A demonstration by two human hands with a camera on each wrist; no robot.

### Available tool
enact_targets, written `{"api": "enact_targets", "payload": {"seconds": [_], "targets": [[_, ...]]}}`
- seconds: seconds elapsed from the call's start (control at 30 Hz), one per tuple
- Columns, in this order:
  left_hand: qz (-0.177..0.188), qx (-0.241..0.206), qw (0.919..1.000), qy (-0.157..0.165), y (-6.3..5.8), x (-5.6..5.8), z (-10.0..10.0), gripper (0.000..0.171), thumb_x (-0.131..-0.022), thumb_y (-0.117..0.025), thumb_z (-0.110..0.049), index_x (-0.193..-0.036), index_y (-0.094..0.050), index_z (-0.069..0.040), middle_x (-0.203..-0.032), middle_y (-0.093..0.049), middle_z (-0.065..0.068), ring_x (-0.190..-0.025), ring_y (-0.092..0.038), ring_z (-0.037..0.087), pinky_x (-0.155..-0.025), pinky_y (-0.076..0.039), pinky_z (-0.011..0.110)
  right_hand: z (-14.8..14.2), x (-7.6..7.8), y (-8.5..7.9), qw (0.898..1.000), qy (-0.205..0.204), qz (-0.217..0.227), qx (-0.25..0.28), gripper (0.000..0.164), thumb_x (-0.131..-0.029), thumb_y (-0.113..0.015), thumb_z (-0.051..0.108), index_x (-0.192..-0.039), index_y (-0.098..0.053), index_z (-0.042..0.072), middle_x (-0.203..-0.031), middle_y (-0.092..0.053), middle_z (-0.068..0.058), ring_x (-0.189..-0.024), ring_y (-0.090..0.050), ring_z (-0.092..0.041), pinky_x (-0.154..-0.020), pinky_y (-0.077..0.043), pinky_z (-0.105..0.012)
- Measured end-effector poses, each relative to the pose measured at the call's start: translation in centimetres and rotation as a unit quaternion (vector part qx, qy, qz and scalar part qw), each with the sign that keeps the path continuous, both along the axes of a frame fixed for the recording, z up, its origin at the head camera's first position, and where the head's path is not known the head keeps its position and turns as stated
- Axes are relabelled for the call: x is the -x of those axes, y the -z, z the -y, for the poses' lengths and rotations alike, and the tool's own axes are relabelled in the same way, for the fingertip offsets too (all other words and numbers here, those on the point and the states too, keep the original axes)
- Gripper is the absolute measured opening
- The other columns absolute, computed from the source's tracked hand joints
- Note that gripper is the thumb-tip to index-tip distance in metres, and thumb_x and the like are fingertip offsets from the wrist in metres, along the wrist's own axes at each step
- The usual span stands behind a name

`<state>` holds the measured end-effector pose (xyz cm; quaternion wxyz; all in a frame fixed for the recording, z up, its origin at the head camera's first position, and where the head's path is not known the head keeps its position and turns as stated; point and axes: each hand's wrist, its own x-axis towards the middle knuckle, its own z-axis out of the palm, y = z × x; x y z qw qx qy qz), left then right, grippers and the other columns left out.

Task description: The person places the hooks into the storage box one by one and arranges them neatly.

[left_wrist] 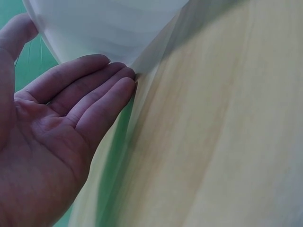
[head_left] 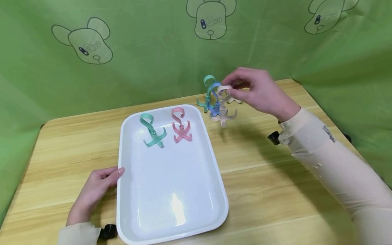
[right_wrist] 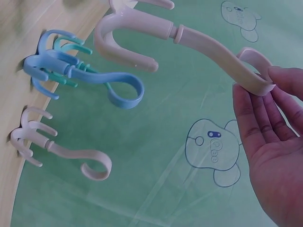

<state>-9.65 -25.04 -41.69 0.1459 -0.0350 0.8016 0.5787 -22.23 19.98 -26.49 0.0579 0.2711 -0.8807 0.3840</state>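
My right hand (head_left: 258, 91) pinches a pale pink hook (right_wrist: 208, 45) by its curled top. In the right wrist view this hook hangs away from the wooden table, prongs pointing down. Beside it a blue hook (right_wrist: 52, 64), a green hook (head_left: 209, 80) and another pale hook (right_wrist: 35, 137) stand on the table. My left hand (head_left: 96, 187) holds the left side of a white tray (head_left: 166, 179), thumb at the rim and fingers against the outer wall. Inside the tray, near its far end, stand a green hook (head_left: 155, 137) and a pink hook (head_left: 181, 131).
The wooden table (head_left: 276, 201) runs under everything. A green curtain (head_left: 156, 63) printed with bear heads closes off the back and both sides. Black wrist straps (head_left: 108, 231) show at both sleeves.
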Motion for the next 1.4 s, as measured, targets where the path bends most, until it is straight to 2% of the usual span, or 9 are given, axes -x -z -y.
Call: {"api": "enact_targets", "payload": {"seconds": [0.2, 0.53, 0.8, 1.07, 1.27, 1.4], "targets": [[-0.003, 0.0, 1.0, 0.001, -0.1, 0.1, -0.1, 0.055, -0.1, -0.06, -0.036, -0.129, -0.057, 0.011, -0.119, -0.066, 0.02, -0.099, -0.064, 0.01, -0.085, -0.051, 0.025, 0.6, -0.1, -0.3, 1.0, -0.022, -0.014, 0.006, 0.017, -0.092, -0.068, 0.003, -0.109, -0.07, 0.004, -0.102, -0.066, -0.004, -0.092, -0.06, -0.013, -0.083, -0.052, -0.031], [-0.007, -0.003, 1.0, 0.002, 0.1, -0.2, -0.2, 0.055, -0.1, -0.059, -0.034, -0.129, -0.056, 0.013, -0.123, -0.062, 0.023, -0.1, -0.063, 0.009, -0.086, -0.05, 0.024, 1.9, -0.6, 0.0, 0.997, -0.063, -0.033, 0.002, 0.017, -0.091, -0.07, 0.002, -0.108, -0.07, 0.003, -0.101, -0.067, -0.001, -0.091, -0.062, -0.013, -0.081, -0.053, -0.028], [-0.011, 0.002, 0.9999, 0.001, 0.1, -0.2, -0.2, 0.054, -0.1, -0.058, -0.034, -0.129, -0.056, 0.012, -0.124, -0.062, 0.023, -0.1, -0.063, 0.009, -0.086, -0.049, 0.022, 2.9, -0.9, 0.0, 0.996, -0.089, -0.021, 0.009, 0.017, -0.091, -0.069, 0.001, -0.108, -0.07, 0.003, -0.101, -0.067, -0.004, -0.092, -0.063, -0.017, -0.083, -0.053, -0.031], [-0.009, 0.0, 1.0, 0.0, 0.0, -0.2, -0.2, 0.054, -0.1, -0.058, -0.034, -0.129, -0.056, 0.013, -0.121, -0.064, 0.022, -0.099, -0.063, 0.009, -0.086, -0.05, 0.023, 3.9, -1.5, 0.2, 0.994, -0.105, -0.017, 0.002, 0.016, -0.091, -0.069, 0.004, -0.108, -0.07, 0.004, -0.101, -0.068, -0.002, -0.091, -0.063, -0.014, -0.081, -0.053, -0.03], [-0.01, 0.005, 0.9999, 0.0, 0.0, -0.2, -0.2, 0.055, -0.1, -0.058, -0.035, -0.129, -0.056, 0.012, -0.123, -0.063, 0.022, -0.1, -0.063, 0.009, -0.086, -0.049, 0.022, 4.6, -1.4, 0.5, 0.993, -0.113, -0.028, 0.011, 0.016, -0.091, -0.07, 0.002, -0.107, -0.07, 0.003, -0.1, -0.068, -0.002, -0.09, -0.064, -0.013, -0.08, -0.053, -0.028], [-0.007, 0.007, 1.0, 0.001, 0.0, -0.2, -0.2, 0.055, -0.1, -0.058, -0.035, -0.13, -0.056, 0.011, -0.124, -0.062, 0.022, -0.101, -0.063, 0.009, -0.087, -0.048, 0.022, 5.2, -1.4, 0.7, 0.993, -0.114, -0.016, 0.019, 0.017, -0.09, -0.07, 0.002, -0.107, -0.071, 0.003, -0.099, -0.067, -0.002, -0.091, -0.063, -0.013, -0.08, -0.053, -0.027]]}}
